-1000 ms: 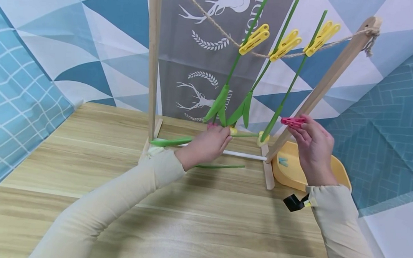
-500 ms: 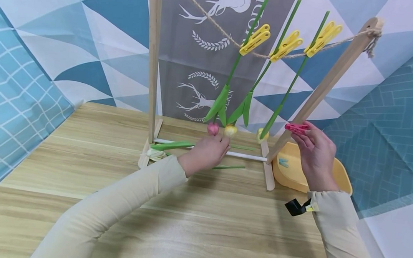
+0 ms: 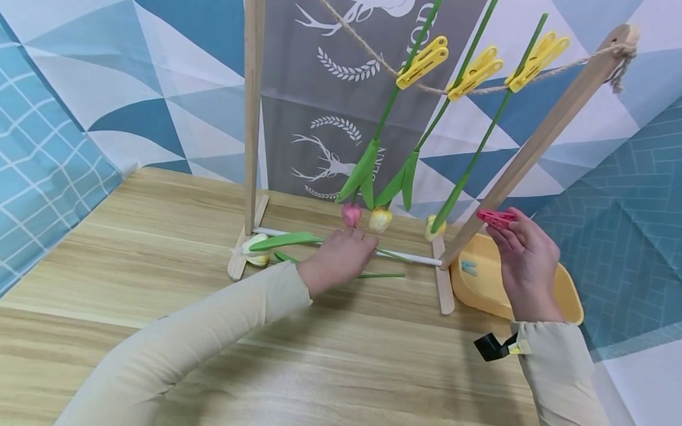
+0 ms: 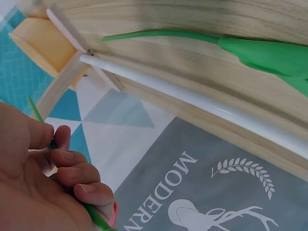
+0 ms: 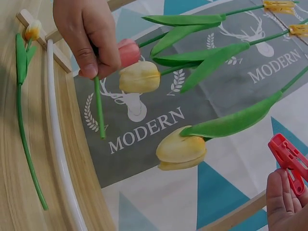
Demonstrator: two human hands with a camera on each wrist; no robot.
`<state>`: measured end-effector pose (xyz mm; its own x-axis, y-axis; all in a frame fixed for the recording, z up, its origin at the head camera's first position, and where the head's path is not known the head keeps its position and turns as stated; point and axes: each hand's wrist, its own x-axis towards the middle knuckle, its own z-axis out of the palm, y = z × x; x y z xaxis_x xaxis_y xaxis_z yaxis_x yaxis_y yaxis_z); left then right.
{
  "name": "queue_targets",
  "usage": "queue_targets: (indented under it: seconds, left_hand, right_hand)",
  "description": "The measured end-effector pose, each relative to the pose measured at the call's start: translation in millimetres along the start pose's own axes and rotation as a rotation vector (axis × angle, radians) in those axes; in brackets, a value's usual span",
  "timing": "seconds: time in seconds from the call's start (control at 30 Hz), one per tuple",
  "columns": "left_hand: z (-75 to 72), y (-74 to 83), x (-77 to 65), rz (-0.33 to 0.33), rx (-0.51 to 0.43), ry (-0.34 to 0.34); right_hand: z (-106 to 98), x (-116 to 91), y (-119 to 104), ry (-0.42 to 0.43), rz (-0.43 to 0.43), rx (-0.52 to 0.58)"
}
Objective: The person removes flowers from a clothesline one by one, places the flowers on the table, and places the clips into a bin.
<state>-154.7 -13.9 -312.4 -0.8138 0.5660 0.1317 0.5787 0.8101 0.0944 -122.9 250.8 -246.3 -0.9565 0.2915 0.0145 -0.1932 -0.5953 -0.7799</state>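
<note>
My left hand point(image 3: 341, 254) grips the green stem of an artificial tulip point(image 3: 285, 240), whose leaf points left; its stem end point(image 5: 100, 110) sticks out below the fingers in the right wrist view. Another tulip point(image 5: 21, 96) lies on the table in front of the white bar. Between thumb and fingers, my right hand point(image 3: 527, 262) pinches a pinkish-red clothespin point(image 3: 495, 218) near the right post. Upside down from the rope hang a pink tulip point(image 3: 352, 215) and two yellow tulips point(image 3: 381, 219), each clipped by a yellow clothespin point(image 3: 422, 63).
Two wooden posts point(image 3: 251, 107) carry the sagging rope point(image 3: 354, 39), joined low down by a white bar point(image 3: 402, 256). A yellow basin point(image 3: 481, 270) with small blue clothespins point(image 3: 468, 267) stands behind my right hand. Patterned cloth point(image 3: 182, 60) covers the back.
My left hand has lowered with the tulip, and its stem now slopes down to the right. The right hand has drifted slightly right and down with the clothespin.
</note>
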Motion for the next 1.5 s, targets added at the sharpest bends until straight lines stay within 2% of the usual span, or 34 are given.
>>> queue_targets:
  seconds: [0.47,0.63,0.9,1.17,1.5]
  left_hand:
    - [17.9,-1.0,-1.0,-0.034,0.092,-0.066]
    - [24.3,-1.5,0.4,-0.046,0.093,-0.049]
    - [30.0,-0.8,2.8,-0.049,0.1,-0.014]
    - [36.6,-1.0,5.4,-0.07,0.06,-0.055]
    - [41.8,-0.5,7.6,-0.084,0.054,-0.086]
  right_hand:
    - [-10.3,2.0,3.1,-0.011,-0.027,0.018]
    - [-14.2,3.1,3.2,-0.001,-0.028,0.019]
    - [-30.4,10.0,2.4,0.066,0.013,0.066]
    - [-47.9,16.5,3.4,0.138,0.062,0.092]
    - [-63.2,23.4,9.5,0.155,0.093,0.085]
